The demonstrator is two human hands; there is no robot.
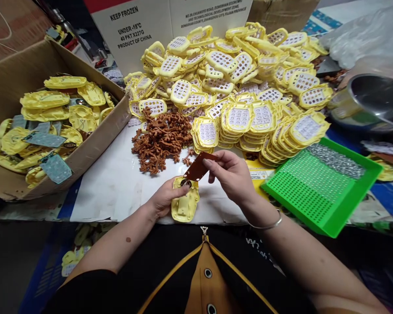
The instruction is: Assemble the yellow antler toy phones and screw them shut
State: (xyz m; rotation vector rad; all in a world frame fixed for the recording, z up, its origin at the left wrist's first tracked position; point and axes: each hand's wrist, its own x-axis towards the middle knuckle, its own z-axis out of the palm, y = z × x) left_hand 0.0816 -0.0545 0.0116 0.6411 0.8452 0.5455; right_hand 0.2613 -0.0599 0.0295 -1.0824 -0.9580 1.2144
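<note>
My left hand grips a yellow plastic shell near the table's front edge, thumb over a round dark speaker at its upper end. Just above and to the right, my right hand pinches a brown circuit board between thumb and fingers. The board is tilted, its lower left corner close to the speaker; whether they touch I cannot tell. Behind the board lies a heap of small reddish-brown molded parts. Stacks of yellow keypad frames stand beyond my right hand.
At left, a cardboard box holds yellow shells with circuit boards. A green perforated tray with small metal screws sits at right, near a metal bowl. A large pile of yellow frames lies before a printed carton.
</note>
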